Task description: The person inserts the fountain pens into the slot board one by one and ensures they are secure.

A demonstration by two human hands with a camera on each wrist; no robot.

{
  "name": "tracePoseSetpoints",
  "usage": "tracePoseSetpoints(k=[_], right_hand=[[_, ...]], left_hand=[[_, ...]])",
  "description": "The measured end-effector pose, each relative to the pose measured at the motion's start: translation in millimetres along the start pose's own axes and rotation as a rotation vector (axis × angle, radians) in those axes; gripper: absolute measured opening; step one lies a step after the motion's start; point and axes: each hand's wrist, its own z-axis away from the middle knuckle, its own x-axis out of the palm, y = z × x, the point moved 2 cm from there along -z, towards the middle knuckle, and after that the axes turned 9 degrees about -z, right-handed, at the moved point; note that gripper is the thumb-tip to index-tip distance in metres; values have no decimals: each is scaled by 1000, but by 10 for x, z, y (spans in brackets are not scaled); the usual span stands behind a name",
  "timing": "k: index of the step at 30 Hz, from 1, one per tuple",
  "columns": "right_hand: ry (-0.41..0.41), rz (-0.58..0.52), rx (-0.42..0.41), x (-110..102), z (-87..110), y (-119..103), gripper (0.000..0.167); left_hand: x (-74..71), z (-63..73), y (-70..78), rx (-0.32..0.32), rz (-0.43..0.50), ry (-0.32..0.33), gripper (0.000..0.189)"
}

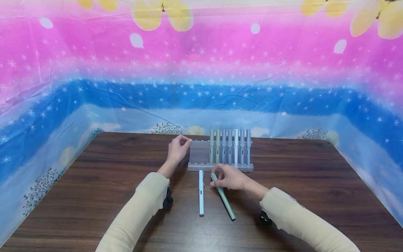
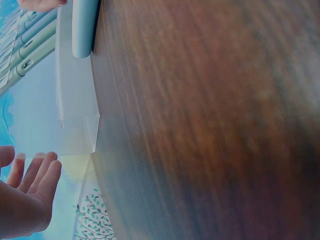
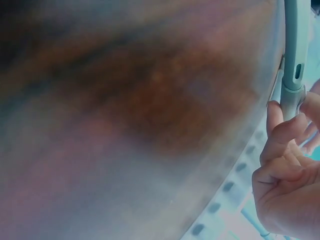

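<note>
A clear pen rack (image 1: 199,154) stands at the table's far side, holding several upright capped pens in its middle and right slots. My left hand (image 1: 178,148) is at its upper left corner, thumb and fingertips pinching the side edge. In front of the rack, my right hand (image 1: 231,177) pinches a green fountain pen (image 1: 227,204) near its cap end. This pen slants toward the near right; whether its lower end touches the table I cannot tell. In the right wrist view, the green pen (image 3: 296,45) rises from between thumb and fingers. A pale blue fountain pen (image 1: 201,197) lies between the forearms.
The pens in the rack include green ones (image 1: 212,147), blue-grey ones (image 1: 224,147) and a white one (image 1: 236,147). Dark wood tabletop (image 1: 104,175) surrounds the rack. A printed cloth (image 1: 189,94) hangs behind the table and along its sides.
</note>
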Motion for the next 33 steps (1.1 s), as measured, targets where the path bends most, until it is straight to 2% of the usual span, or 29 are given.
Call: tracePoseSetpoints(k=[13,33], right_hand=[[104,-91,3,-138,-32,-40,32],[228,-112,-10,-323,-144,-161,33]], left_hand=[[-4,4,7,1,-12,11,20],[-11,-3,5,-2,-5,8,19]])
